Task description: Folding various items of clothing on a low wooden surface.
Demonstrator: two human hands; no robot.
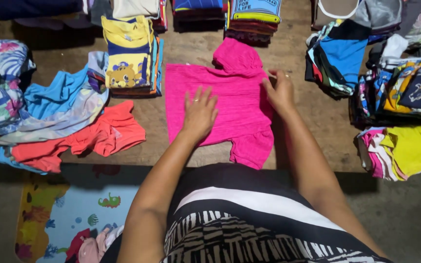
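Pink top (235, 104): soft, light, limp knit; left hand (200, 113) flat and open on it, right hand (279, 91) pinching its edge.

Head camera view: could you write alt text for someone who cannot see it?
Seen from above, a person's left hand lies flat on a pink top spread on the floor, while the right hand pinches its right edge. Folded clothes stacks and loose garments, including a coral shirt, surround it.
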